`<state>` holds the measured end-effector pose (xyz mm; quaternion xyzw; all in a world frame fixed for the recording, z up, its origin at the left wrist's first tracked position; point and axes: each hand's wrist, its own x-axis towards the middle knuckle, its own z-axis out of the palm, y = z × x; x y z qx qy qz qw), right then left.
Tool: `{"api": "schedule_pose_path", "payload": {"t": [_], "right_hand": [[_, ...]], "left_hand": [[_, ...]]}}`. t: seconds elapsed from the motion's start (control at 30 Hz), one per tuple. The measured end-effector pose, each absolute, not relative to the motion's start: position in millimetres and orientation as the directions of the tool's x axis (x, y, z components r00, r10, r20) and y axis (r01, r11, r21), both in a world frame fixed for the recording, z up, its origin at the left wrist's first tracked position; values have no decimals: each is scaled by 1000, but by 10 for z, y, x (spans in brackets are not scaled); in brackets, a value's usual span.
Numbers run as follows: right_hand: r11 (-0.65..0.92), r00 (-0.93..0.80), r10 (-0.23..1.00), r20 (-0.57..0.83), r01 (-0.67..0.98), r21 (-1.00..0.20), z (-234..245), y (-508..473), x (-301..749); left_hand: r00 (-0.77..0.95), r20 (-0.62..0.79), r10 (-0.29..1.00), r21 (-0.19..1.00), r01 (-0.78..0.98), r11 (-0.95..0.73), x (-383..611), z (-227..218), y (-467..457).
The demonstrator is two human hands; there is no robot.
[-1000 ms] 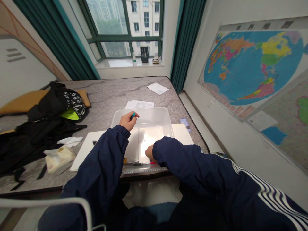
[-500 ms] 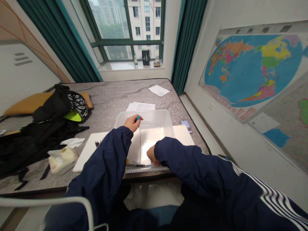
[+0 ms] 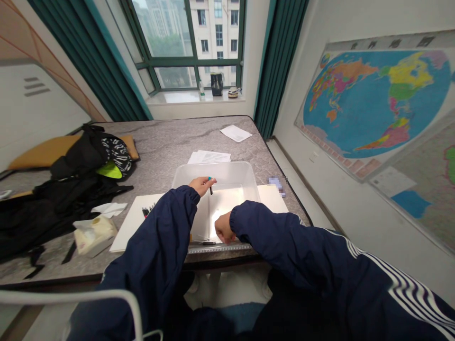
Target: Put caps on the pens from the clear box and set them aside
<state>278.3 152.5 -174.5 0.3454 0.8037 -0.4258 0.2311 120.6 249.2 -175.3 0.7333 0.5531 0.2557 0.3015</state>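
A clear plastic tub (image 3: 249, 176) stands on the grey table in front of me. My left hand (image 3: 201, 184) hovers over its left side, fingers pinched on a small pen with a teal cap (image 3: 210, 185) that hangs tip down. Inside the tub near its front wall, my right hand (image 3: 223, 228) is curled, and what its fingers hold is hidden. A thin dark pen (image 3: 203, 243) lies along the tub's front edge.
White paper sheets (image 3: 132, 219) lie under and beside the tub, more papers (image 3: 209, 157) behind it. Black bags and clothing (image 3: 64, 184) and a tissue pack (image 3: 93, 233) sit at left. A white chair rail (image 3: 71, 297) is at lower left. World map (image 3: 377, 94) on the right wall.
My left hand has turned the teal-capped pen from pointing up to hanging tip down over the tub. The right hand shifted slightly within the tub's front.
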Motion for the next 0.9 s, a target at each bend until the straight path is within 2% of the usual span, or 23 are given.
{"api": "schedule_pose_path", "payload": {"t": [0.07,0.1,0.17,0.23,0.33,0.4,0.53,0.7,0.9], "right_hand": [[430,-691,304,-656,714,-552,-1682,1591,2781],[420,-713,326,-620,697,-581,-1649,1635,2789],[363,-736,453,-504,668,-649,-1591,1737,2823],[382,-733,601,-319,614,-691,-1549,1844,2872],[473,-647,761,-49,605,-640,-1505,1977,2936],[456,-547,836,51,640,-618,-1481,2039,2957],[329,-342,932,118,667,-668,-1478,2140,2967],[208,-166,977,135,594,-777,-1575,2282,2997],[133,-90,991,100,543,-829,-1633,2342,3016]], "left_hand": [[228,99,969,706,671,-229,1215,-1717,2489],[210,125,970,709,664,-235,1221,-1696,2488],[168,146,975,754,619,-220,1231,-1655,2492],[122,127,984,829,532,-173,1237,-1618,2506],[71,72,995,929,357,-93,1232,-1572,2550],[44,47,998,965,255,-56,1223,-1549,2583],[10,43,999,987,155,-44,1213,-1525,2625],[62,13,998,997,75,-17,1228,-1510,2617],[116,-60,992,997,-33,64,1237,-1478,2585]]}}
